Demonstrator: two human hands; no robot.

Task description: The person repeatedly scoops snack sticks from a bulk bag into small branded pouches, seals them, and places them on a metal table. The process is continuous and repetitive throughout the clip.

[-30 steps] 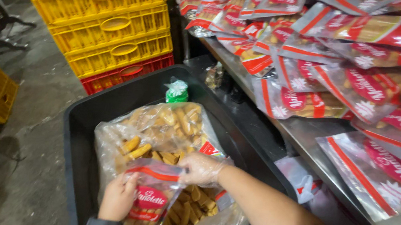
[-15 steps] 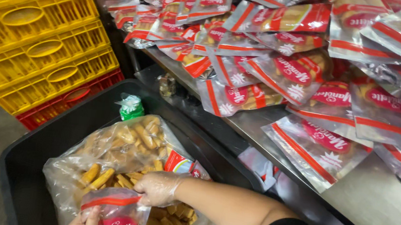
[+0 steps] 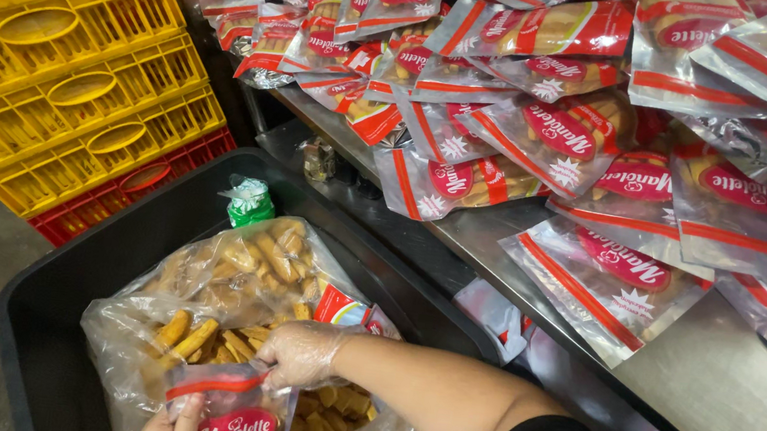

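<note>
Stretching across the right of the view, a steel bench (image 3: 730, 380) carries a heap of filled red-and-clear packets (image 3: 550, 109), overlapping one another all the way to its far end. Stacked yellow crates (image 3: 64, 64) stand at the left on a red crate (image 3: 131, 192). Between them sits a black bin (image 3: 66, 295), and inside it lies a big clear bag of golden finger-shaped biscuits (image 3: 242, 276), with a tied-off green bag (image 3: 250, 202) just behind it. Over the near end of that big bag, a small packet (image 3: 231, 415) with red bands is held upright (its lower part is cut off by the frame). The right hand (image 3: 305, 353), in a thin clear glove, pinches the packet's top edge; the left hand (image 3: 167, 427), only partly in view, grips the packet's left side from below.
</note>
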